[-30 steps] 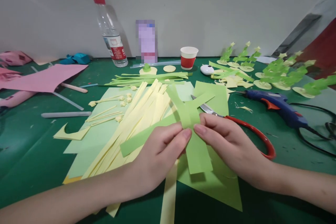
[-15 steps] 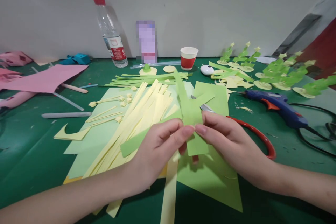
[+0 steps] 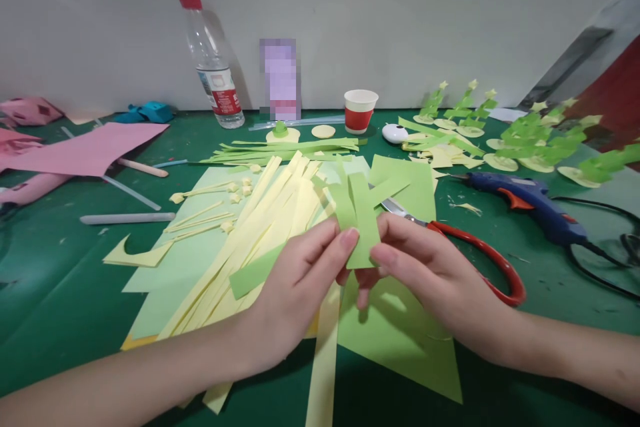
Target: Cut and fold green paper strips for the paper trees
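Note:
Between both hands, above the table, are green paper strips [image 3: 364, 213], crossed or folded over one another; how they join is partly hidden by fingers. My left hand [image 3: 305, 273] is closed, its thumb pressing the left edge of the strips. On the right edge, my right hand [image 3: 430, 280] pinches them between thumb and fingers. Red-handled scissors [image 3: 493, 257] lie just beyond the right hand, their blades partly covered by a green strip. Many pale yellow paper strips [image 3: 260, 240] are spread left of the hands. Under the hands lies a green paper sheet [image 3: 410, 347].
A blue glue gun [image 3: 530, 203] with a black cord rests at the right. Behind it stand several small green paper trees [image 3: 543, 137]. A plastic bottle [image 3: 215, 73] and a paper cup [image 3: 361, 111] are by the wall. Pink paper [image 3: 95, 150] lies at the left.
The front part of the green strip has been raised and folded upward, so its lower end sits higher. Both hands keep hold, with the right thumb shifted slightly away from the left one.

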Action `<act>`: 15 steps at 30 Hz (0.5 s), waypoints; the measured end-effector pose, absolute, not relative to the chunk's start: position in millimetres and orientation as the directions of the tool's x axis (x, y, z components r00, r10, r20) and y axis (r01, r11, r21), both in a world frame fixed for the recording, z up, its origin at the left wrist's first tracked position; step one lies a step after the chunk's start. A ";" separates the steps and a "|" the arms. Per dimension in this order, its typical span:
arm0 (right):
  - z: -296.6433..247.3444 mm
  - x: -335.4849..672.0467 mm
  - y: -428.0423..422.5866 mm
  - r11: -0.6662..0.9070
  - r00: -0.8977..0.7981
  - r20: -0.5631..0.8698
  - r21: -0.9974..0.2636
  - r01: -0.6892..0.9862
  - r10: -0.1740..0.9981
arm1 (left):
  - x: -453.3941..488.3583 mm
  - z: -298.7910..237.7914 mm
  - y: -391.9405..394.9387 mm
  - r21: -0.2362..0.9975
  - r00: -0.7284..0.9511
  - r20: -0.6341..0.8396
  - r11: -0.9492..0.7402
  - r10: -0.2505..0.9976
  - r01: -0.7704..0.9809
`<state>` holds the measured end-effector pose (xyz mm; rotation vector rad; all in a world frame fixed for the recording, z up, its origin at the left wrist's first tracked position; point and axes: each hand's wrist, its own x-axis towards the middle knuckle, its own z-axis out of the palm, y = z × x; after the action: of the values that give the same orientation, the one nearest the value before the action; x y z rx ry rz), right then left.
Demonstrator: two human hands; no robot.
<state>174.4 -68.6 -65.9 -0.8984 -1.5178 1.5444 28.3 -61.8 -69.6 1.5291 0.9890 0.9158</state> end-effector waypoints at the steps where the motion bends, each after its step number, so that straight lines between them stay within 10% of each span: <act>1: -64.7 175.0 -68.0 0.006 -0.456 0.021 -0.999 -0.033 0.890 | 28.1 -69.8 -61.4 0.984 0.368 0.060 -0.116 0.928 0.133; 15: -66.0 175.3 -69.2 0.028 -0.209 0.045 -0.996 -0.084 0.977 | 28.2 -68.9 -62.1 0.990 0.344 0.140 -0.125 0.929 -0.066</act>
<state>175.3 -69.2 -66.0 -1.0143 -1.3184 1.3725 28.2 -62.1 -68.9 1.4221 0.8456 1.0555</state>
